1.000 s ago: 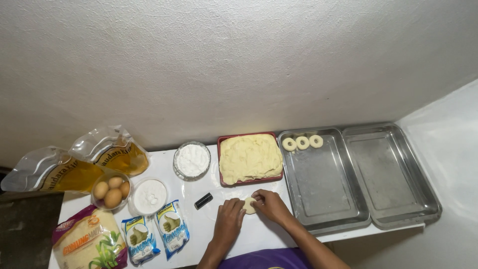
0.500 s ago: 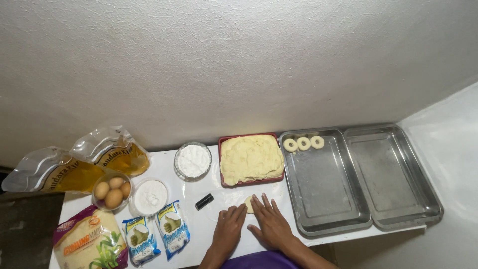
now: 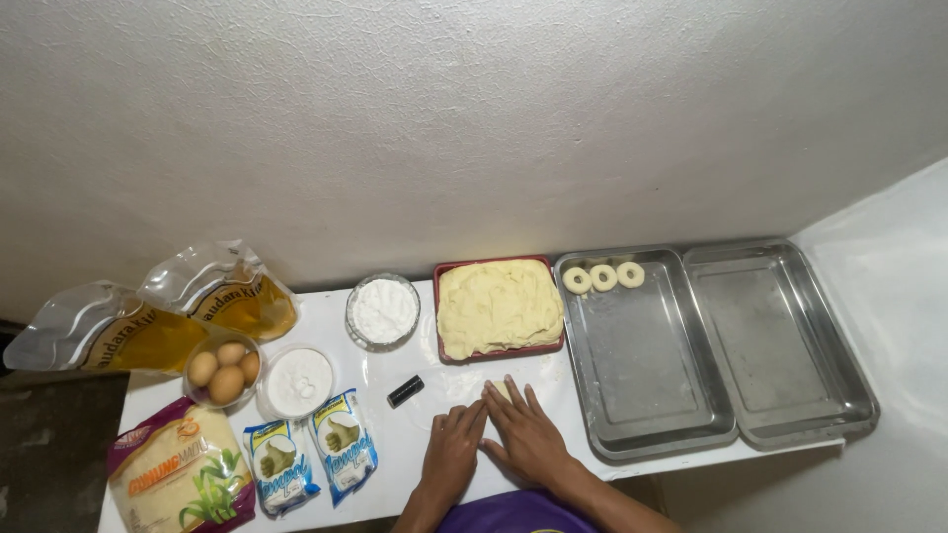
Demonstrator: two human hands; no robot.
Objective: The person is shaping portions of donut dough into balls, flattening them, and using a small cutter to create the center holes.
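The dough piece [image 3: 500, 391], cupped a second ago, is now pressed flat on the surface [image 3: 395, 454] under both open hands [image 3: 494, 439], nothing gripped.

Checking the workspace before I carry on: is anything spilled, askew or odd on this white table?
Little stands out. A small black cylinder lies loose on the white table among the food. Two clear pouches of yellow oil slump over the table's left edge. Both hands press flat on pale dough.

home kitchen: dough tray [image 3: 499, 308], eggs [image 3: 225, 370], baking pans [image 3: 642, 355].
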